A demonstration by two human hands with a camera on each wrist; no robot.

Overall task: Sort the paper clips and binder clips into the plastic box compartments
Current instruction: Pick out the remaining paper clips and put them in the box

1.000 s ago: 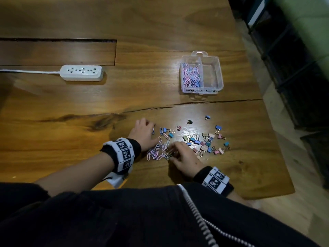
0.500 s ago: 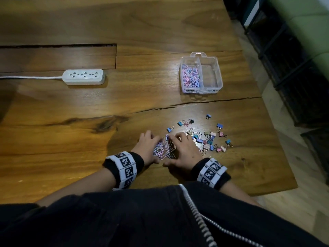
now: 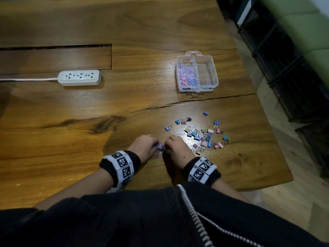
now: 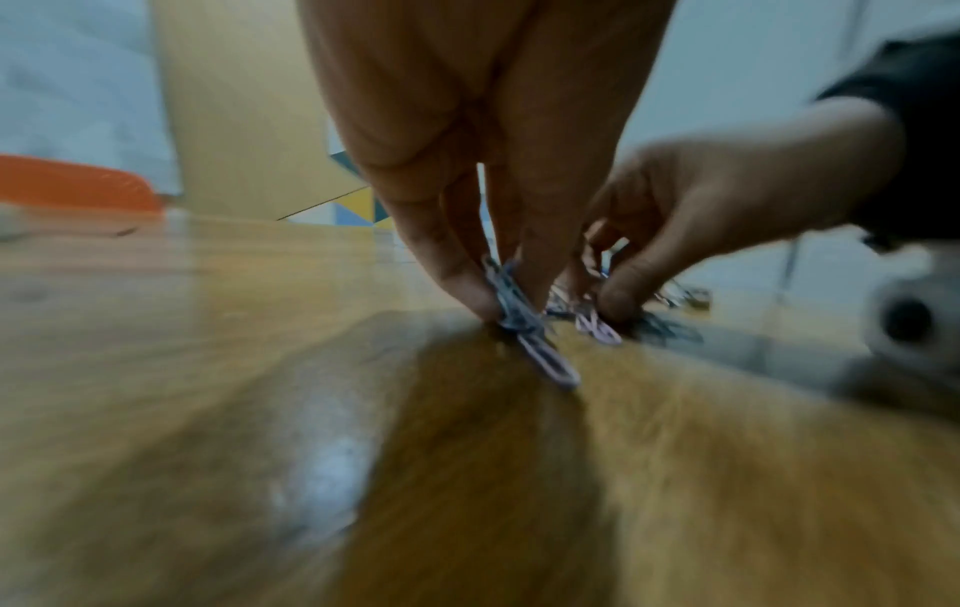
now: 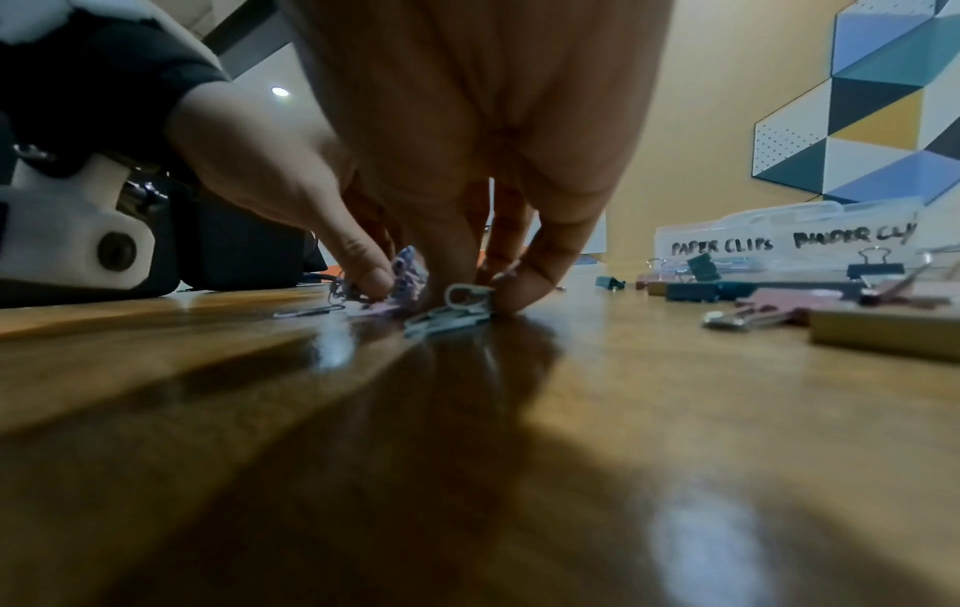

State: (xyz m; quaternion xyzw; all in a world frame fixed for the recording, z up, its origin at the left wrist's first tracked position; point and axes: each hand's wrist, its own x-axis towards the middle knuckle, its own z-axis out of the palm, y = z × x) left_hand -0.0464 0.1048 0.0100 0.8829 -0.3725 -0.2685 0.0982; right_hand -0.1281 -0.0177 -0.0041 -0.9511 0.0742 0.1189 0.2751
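Two hands meet at the near edge of the wooden table (image 3: pixel 142 97): the left hand (image 3: pixel 145 146) and right hand (image 3: pixel 177 148) pinch a small heap of paper clips (image 3: pixel 160 147) between curled fingertips, pressed to the wood. Binder clips (image 3: pixel 204 138) lie scattered just to the right. Toward the far right edge sits the plastic box (image 3: pixel 196 73), its left compartment holding paper clips.

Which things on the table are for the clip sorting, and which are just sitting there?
For sorting: paper clips, pinched by left hand and right hand; binder clips; plastic box.
Just there: power strip; table.
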